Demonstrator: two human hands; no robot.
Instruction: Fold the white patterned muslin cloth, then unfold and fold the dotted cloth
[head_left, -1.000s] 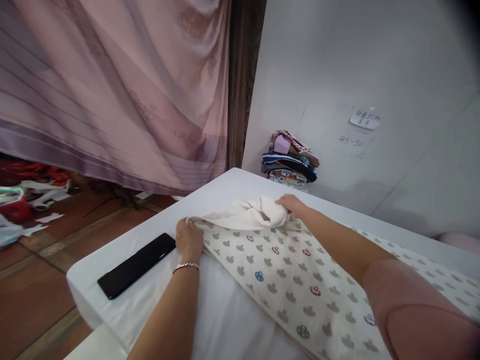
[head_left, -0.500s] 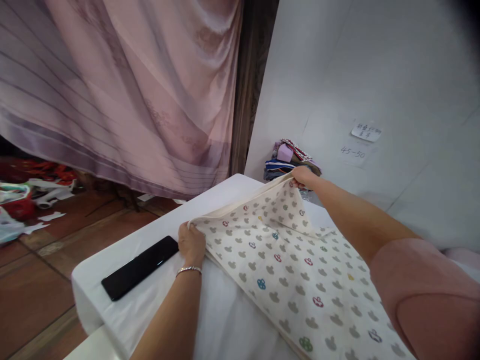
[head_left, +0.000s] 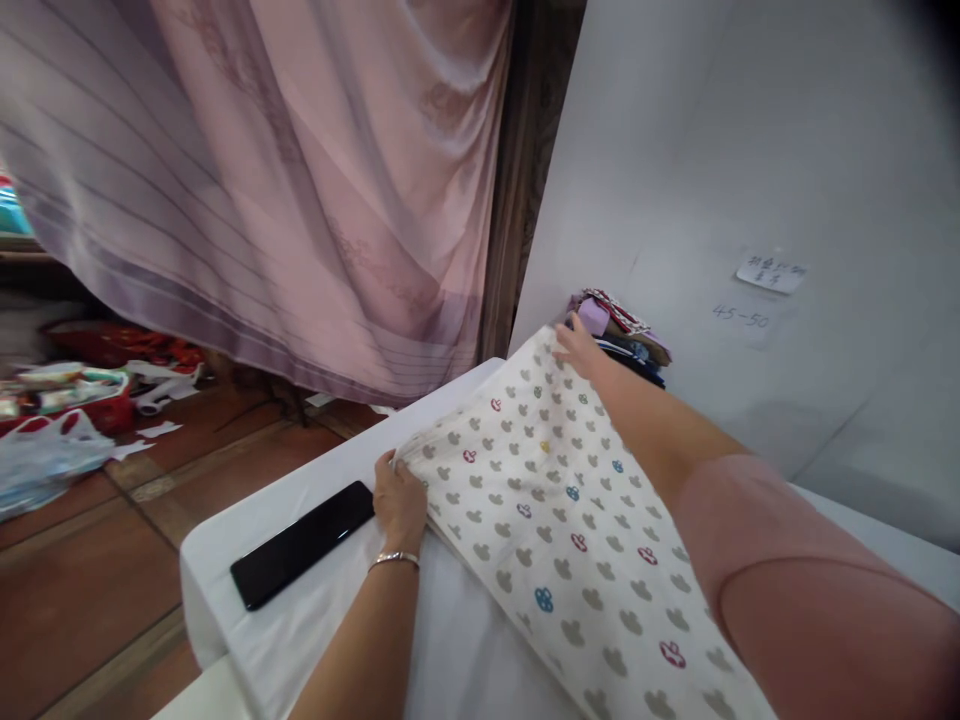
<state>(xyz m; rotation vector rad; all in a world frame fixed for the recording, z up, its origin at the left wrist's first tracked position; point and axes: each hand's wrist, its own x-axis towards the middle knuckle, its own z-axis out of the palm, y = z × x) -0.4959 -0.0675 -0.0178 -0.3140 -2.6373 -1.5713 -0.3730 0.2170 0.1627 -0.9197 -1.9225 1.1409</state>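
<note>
A cream cloth (head_left: 555, 490) printed with grey, red, blue and green mouse-head shapes lies folded over the white table, its layers aligned along the left edge. At its near-left corner, my left hand (head_left: 400, 500), with a silver bracelet on the wrist, is closed on the edge. My right hand (head_left: 576, 348) reaches to the far corner and rests on the cloth there, fingers stretched out. A black phone (head_left: 304, 543) lies flat just left of my left hand.
A stack of folded clothes (head_left: 626, 335) stands behind my right hand by the white wall (head_left: 712, 150), which carries paper notes (head_left: 771, 272). A pink curtain (head_left: 337, 200) hangs beyond the white table (head_left: 225, 530). On the tiled floor are a red basket (head_left: 112, 400) and a plastic bag (head_left: 52, 460).
The far corner, lifted and pinched by my right hand before, now lies down flat over the layer below. My right hand's fingers have straightened. The view has shifted slightly left.
</note>
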